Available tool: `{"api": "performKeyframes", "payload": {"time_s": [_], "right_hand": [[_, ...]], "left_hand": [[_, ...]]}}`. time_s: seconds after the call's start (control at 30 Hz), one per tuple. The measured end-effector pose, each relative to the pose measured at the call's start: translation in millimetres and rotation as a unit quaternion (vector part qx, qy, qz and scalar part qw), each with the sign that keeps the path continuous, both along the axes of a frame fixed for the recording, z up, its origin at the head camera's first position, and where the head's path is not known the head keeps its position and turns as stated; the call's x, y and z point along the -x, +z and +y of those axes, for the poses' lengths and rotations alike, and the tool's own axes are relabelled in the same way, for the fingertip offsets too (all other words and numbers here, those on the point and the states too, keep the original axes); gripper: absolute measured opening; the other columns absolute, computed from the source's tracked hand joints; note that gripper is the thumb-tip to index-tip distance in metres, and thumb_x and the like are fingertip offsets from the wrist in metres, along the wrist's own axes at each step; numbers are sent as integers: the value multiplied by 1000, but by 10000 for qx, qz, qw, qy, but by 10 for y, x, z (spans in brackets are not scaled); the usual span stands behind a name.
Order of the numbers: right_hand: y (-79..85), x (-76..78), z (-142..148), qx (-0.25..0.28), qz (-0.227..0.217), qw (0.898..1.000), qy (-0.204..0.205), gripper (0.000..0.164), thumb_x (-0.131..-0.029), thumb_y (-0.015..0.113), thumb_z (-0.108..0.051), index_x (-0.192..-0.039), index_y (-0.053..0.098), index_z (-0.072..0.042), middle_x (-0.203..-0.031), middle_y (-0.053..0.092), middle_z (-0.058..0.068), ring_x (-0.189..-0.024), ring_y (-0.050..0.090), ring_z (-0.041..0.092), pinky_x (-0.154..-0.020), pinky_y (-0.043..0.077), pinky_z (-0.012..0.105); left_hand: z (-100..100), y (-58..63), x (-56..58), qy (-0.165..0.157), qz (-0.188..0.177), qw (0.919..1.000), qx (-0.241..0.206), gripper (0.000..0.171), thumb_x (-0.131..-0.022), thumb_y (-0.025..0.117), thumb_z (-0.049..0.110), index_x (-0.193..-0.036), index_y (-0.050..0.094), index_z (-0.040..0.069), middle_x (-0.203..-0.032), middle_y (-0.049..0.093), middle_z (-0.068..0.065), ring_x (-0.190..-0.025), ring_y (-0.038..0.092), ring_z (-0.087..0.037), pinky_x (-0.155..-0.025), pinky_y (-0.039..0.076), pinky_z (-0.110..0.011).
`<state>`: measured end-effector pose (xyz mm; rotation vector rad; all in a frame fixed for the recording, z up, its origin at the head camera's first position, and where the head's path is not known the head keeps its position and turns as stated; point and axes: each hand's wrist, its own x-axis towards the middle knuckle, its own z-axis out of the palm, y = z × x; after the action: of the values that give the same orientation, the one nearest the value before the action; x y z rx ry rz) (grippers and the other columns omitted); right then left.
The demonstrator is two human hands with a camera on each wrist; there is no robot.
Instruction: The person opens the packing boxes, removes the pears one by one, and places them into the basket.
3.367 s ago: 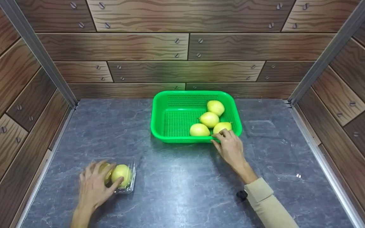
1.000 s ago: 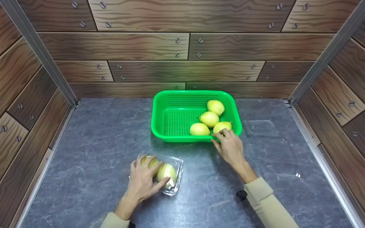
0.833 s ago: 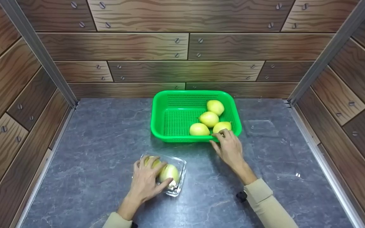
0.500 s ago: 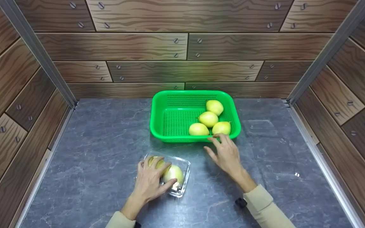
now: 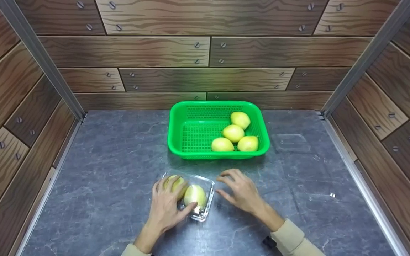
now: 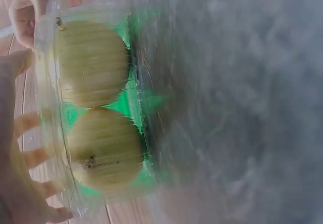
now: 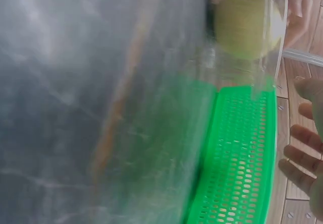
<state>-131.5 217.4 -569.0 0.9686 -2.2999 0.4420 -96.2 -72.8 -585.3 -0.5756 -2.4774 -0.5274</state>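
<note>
A clear plastic fruit box [image 5: 209, 199] with two yellow-green pears [image 5: 195, 196] inside stands on the table in front of the basket. My left hand [image 5: 165, 205] grips it from above, fingers over the far left and thumb at the near side. Through its clear wall both pears [image 6: 103, 148] show in the left wrist view. Just right of the box, my right hand [image 5: 242, 192] hovers with loosely bent fingers and holds nothing. Behind them sits a green plastic basket [image 5: 198, 155] with several pears [image 5: 233, 133] in its right half.
Faint clear plastic shapes [image 5: 322, 196] lie on the grey marbled tabletop [image 5: 112, 149] at the right. Wood-patterned walls [image 5: 155, 51] with metal corner posts close off the back and both sides.
My left hand has moved the fruit box from the left towards the middle. My right hand has left the basket's front rim and come down beside the box.
</note>
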Motion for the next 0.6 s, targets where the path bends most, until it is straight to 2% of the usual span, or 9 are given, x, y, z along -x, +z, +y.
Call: {"api": "performKeyframes", "payload": {"time_s": [0.13, 0.3, 0.47, 0.6], "right_hand": [[-35, -17, -20, -129, 53, 9993, 355, 41, -80, 91, -29, -114, 75, -15, -115, 72, 5, -106, 69, 20, -90, 63, 32], [-49, -8, -45, -363, -55, 9962, 793, 45, -81, 90, -31, -120, 75, -16, -123, 72, 8, -111, 70, 22, -93, 64, 34], [-54, 11, -65, -750, -194, 9910, 1092, 50, -83, 87, -37, -128, 73, -20, -134, 70, 10, -118, 69, 23, -95, 65, 35], [-60, 13, -74, -1016, -285, 9873, 1190, 51, -86, 85, -39, -134, 71, -25, -139, 68, 8, -121, 69, 22, -95, 64, 33]], "left_hand": [[-61, -14, -104, 304, -193, 9968, -707, 73, -79, 81, 57, -135, 66, 11, -136, 66, -17, -126, 60, -43, -103, 51, -67], [-131, -51, -230, 603, -367, 9881, -1366, 72, -76, 88, 43, -133, 65, 5, -135, 65, -20, -123, 61, -42, -99, 53, -63], [-160, -85, -300, 697, -394, 9865, -1431, 70, -75, 91, 39, -130, 67, 3, -133, 65, -20, -116, 62, -38, -96, 54, -59], [-169, -91, -302, 729, -467, 9862, -1412, 66, -75, 91, 41, -125, 69, 4, -132, 64, -19, -115, 61, -36, -95, 55, -58]]}}
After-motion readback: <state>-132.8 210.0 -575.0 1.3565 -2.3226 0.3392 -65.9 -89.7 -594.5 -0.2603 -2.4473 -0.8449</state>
